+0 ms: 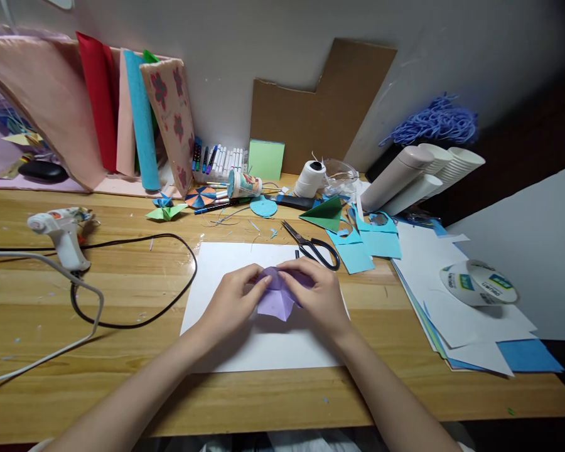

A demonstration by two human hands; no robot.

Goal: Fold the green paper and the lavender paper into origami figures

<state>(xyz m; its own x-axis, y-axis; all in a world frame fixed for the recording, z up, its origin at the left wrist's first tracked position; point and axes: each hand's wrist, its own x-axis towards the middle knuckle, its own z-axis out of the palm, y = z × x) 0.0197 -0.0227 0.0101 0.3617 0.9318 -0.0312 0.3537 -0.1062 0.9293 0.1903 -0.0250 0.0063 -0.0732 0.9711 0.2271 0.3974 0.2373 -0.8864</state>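
Note:
A creased purple sheet of paper (275, 303), partly folded, is pinched between both hands above a white sheet (226, 351) on the wooden table. My left hand (238, 295) grips its left side, thumb on the near face. On the right side, my right hand (317, 298) holds it the same way, with the thumb close to the left one near the top. The fingers behind the paper are partly hidden. Black-handled scissors (317, 248) lie just beyond my right hand, overlapping the white sheet's far edge.
A white hot glue gun (61, 232) and its black cable (136, 325) are at the left. Cut blue paper (358, 251), a green folded piece (324, 215) and a thread spool (309, 179) sit behind. A tape roll (479, 284) rests on stacked paper (480, 326) at the right.

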